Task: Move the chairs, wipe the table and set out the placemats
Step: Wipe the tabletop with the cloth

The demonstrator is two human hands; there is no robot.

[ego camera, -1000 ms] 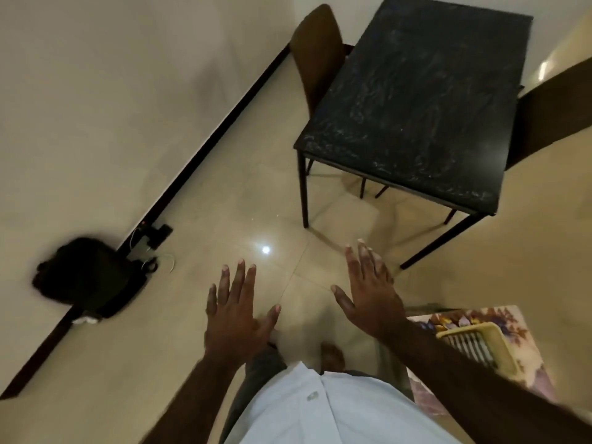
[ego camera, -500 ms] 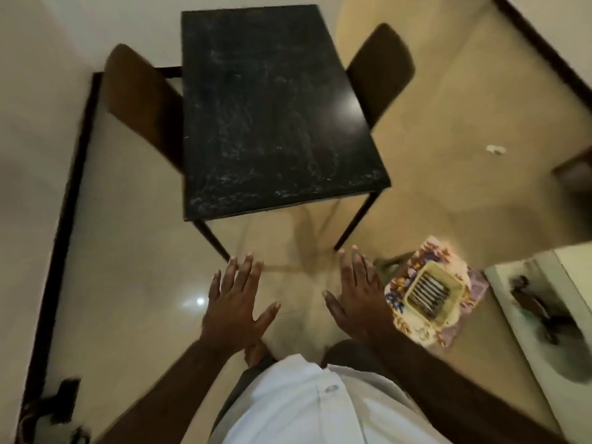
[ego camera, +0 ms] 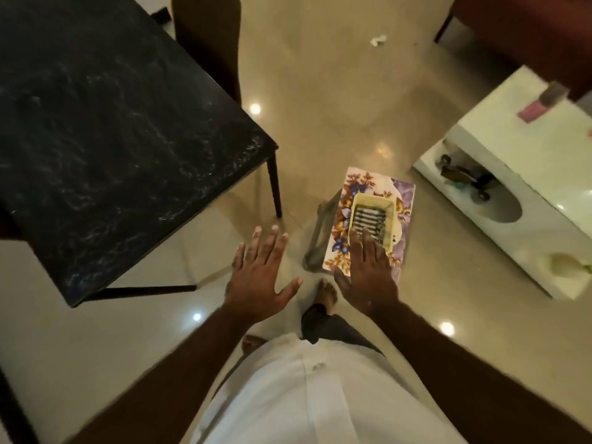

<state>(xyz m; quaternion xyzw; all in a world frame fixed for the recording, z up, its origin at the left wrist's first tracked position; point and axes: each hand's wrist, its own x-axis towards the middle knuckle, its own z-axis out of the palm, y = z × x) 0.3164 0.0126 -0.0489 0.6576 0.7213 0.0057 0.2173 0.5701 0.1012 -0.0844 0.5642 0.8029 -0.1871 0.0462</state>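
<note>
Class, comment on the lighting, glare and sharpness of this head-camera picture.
Head view: dim, warm light; small bright glare spots on the glossy floor; wide-angle bending at the white counter; black table mottled but readable; left hand and right hand slightly motion-soft.

Floor (ego camera: 320,91): table (ego camera: 112,123), perhaps crumpled paper (ego camera: 378,40)

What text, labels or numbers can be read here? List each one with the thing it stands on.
None can be read.
Floral mats: a flower pattern only, no words.
Yellow basket: no label shows.
Pink thing on the white counter: too blurred to tell whether it bears print.
Black table: marbled surface, no marks.
</note>
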